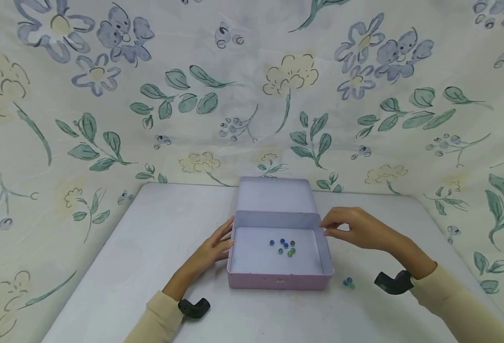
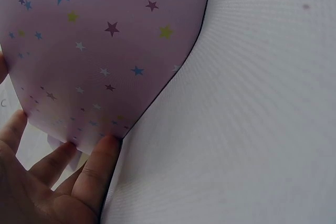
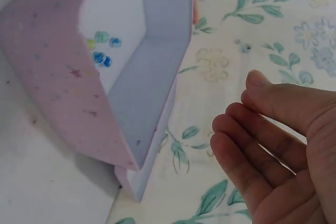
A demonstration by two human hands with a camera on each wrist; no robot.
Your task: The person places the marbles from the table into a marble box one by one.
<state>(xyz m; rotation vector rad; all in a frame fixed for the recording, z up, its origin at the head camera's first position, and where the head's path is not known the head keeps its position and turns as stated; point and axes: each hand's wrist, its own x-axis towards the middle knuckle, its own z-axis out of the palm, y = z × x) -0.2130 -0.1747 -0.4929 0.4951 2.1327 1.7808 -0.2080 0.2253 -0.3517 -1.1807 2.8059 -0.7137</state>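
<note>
An open lilac tin box (image 1: 277, 282) sits mid-table with its lid (image 1: 275, 195) tilted back. Several small glass marbles (image 1: 285, 246) lie on its floor. My left hand (image 1: 218, 244) rests flat against the box's left wall; in the left wrist view its fingers (image 2: 94, 171) touch the pink star-printed wall (image 2: 105, 40). My right hand (image 1: 344, 227) hovers at the box's right rear corner, fingers relaxed and holding nothing. In the right wrist view that hand (image 3: 273, 145) is beside the box (image 3: 47, 56), with the marbles (image 3: 102, 51) visible inside.
Two loose marbles (image 1: 348, 284) lie on the white table (image 1: 149, 247) just right of the box's front corner. A floral cloth (image 1: 252, 95) hangs behind and around the table. Black wrist mounts (image 1: 393, 282) sit on both forearms.
</note>
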